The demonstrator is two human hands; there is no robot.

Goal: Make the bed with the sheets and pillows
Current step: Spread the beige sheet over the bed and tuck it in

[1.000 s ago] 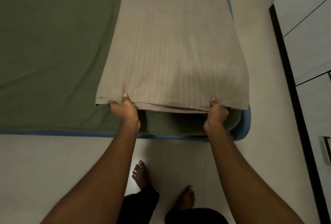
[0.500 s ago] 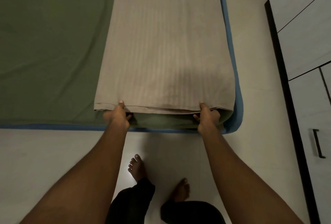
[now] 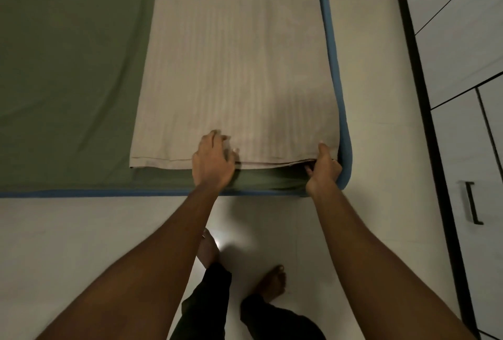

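A folded beige striped sheet (image 3: 234, 67) lies lengthwise along the right side of the bed, on top of a green fitted sheet (image 3: 70, 67). The mattress has a blue edge (image 3: 330, 67). My right hand (image 3: 322, 169) pinches the sheet's near right corner, thumb on top and fingers underneath. Near the middle of the sheet's near edge, my left hand (image 3: 213, 161) rests on the cloth with the fingers spread; it looks blurred.
Pale floor (image 3: 81, 244) runs along the near side and right of the bed. A white wardrobe (image 3: 462, 54) with a dark handle (image 3: 472, 202) stands at the right. My bare feet (image 3: 270, 282) stand on the floor below the bed corner.
The sheet has come down flat onto the bed near the right edge. My left hand let go of the left corner and moved right onto the sheet. My right hand still holds its corner.
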